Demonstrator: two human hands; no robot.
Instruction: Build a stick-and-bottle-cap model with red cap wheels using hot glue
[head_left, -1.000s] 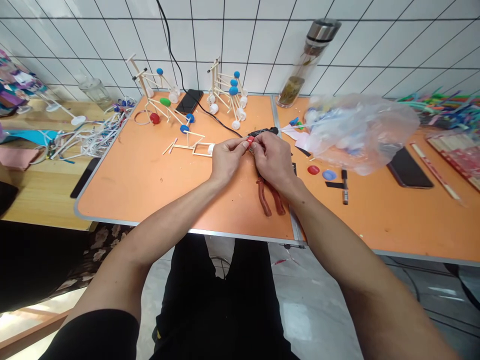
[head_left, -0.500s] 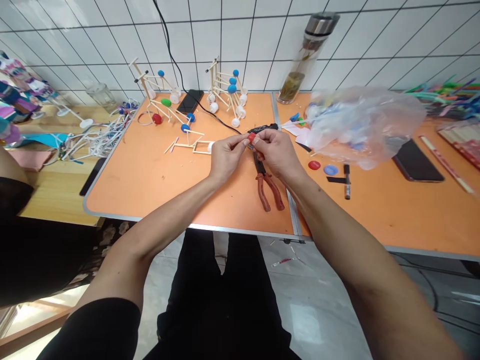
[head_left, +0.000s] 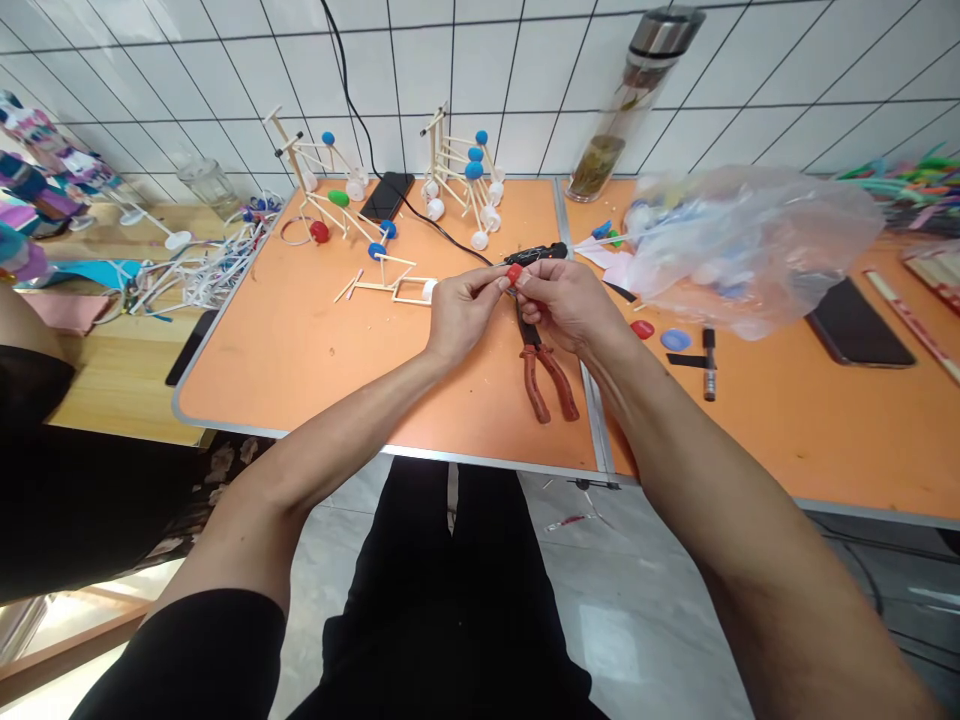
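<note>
Both of my hands meet above the orange table point(head_left: 300, 350), pinching one small red cap point(head_left: 514, 273) between their fingertips. My left hand point(head_left: 461, 315) grips it from the left and my right hand point(head_left: 566, 305) from the right, fingers closed. Red-handled pliers point(head_left: 551, 375) lie on the table just below my right hand. A black glue gun point(head_left: 536, 253) lies just beyond the fingertips, partly hidden by them. A flat stick frame point(head_left: 397, 288) with a white cap rests to the left of my left hand.
Stick-and-cap models point(head_left: 461, 185) stand at the back with a black phone point(head_left: 388, 195) and cable. A clear plastic bag point(head_left: 750, 245), a tall bottle point(head_left: 626, 110), loose red and blue caps point(head_left: 660, 335), a marker point(head_left: 709, 360) and another phone point(head_left: 859, 335) lie right. Another person's arm point(head_left: 22, 330) is at the left.
The hands lifted slightly off the pliers with the red cap still pinched between them. The view shifted, and another person's arm came into sight at the left edge.
</note>
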